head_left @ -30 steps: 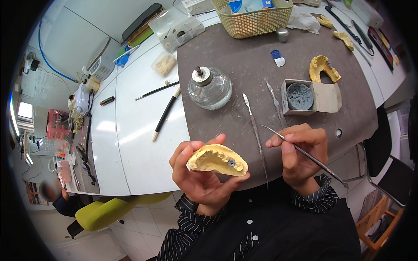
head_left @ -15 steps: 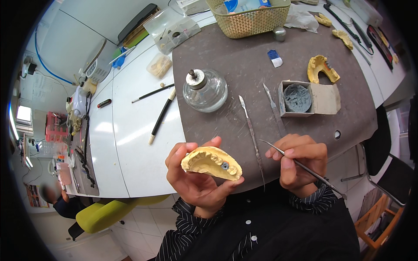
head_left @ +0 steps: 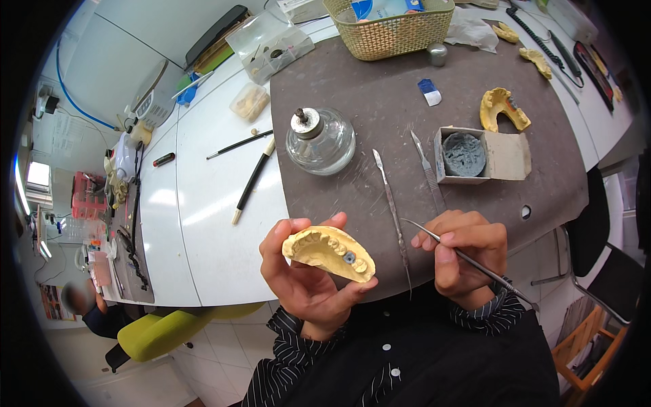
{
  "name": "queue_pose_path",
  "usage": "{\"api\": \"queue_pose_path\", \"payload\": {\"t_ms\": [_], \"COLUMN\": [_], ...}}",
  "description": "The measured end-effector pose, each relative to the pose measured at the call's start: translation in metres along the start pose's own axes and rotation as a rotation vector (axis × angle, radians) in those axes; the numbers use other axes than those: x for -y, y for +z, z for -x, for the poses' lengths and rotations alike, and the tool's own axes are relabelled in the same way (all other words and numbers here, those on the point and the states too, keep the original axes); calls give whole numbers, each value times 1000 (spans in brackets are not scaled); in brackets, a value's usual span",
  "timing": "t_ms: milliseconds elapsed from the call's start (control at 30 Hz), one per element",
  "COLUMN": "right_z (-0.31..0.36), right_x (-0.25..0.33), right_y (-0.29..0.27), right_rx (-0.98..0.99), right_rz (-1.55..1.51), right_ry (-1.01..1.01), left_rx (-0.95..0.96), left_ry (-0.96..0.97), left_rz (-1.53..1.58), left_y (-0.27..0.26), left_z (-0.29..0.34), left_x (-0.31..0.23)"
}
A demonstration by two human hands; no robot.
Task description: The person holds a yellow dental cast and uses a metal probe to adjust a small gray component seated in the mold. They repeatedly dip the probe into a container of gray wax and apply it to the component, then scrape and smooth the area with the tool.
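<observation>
My left hand is closed round a yellow plaster dental model, held up over the near edge of the bench with its row of teeth showing. One tooth on it carries a grey-blue wax piece. In my right hand is a thin metal dental probe, gripped like a pen, its curved tip pointing left toward the model but apart from it. Between and beyond my hands lie a wax carving tool and a wax knife. An open box holds grey-blue wax.
A glass spirit lamp stands on the brown mat. Farther off are a woven basket, a metal cap and another yellow model. A black pen lies left. Another person sits at far left.
The dental model has tilted slightly in my left hand. My right hand and the probe have shifted a little to the left.
</observation>
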State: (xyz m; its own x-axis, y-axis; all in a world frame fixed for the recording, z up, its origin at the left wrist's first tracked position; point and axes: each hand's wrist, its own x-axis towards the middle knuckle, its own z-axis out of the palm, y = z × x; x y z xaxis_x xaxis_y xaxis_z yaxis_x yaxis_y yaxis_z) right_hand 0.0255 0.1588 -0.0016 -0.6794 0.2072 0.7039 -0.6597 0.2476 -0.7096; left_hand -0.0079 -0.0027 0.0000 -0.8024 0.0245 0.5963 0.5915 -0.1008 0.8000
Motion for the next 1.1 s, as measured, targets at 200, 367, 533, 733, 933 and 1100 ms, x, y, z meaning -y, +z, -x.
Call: {"api": "queue_pose_path", "payload": {"t_ms": [200,367,533,733,933,1100], "right_z": [0,3,4,3,4,2], "right_x": [1,0,0,0,-1,0], "right_y": [0,1,2,3,3,1], "right_rx": [-7,-101,-107,-118,-114,-91], "right_rz": [6,-10,-18,-11,7,25], "right_ry": [11,45,56,49,31,30], "left_rx": [-67,-76,-80,14,-5,-43], "left_ry": [-38,-63,-43,-6,-9,-44], "left_rz": [39,71,129,74,85,76], "left_y": [3,4,3,-2,0,2], "left_z": [0,-3,-3,-6,-5,-4], "left_x": [-1,-6,-1,0,-1,-3]}}
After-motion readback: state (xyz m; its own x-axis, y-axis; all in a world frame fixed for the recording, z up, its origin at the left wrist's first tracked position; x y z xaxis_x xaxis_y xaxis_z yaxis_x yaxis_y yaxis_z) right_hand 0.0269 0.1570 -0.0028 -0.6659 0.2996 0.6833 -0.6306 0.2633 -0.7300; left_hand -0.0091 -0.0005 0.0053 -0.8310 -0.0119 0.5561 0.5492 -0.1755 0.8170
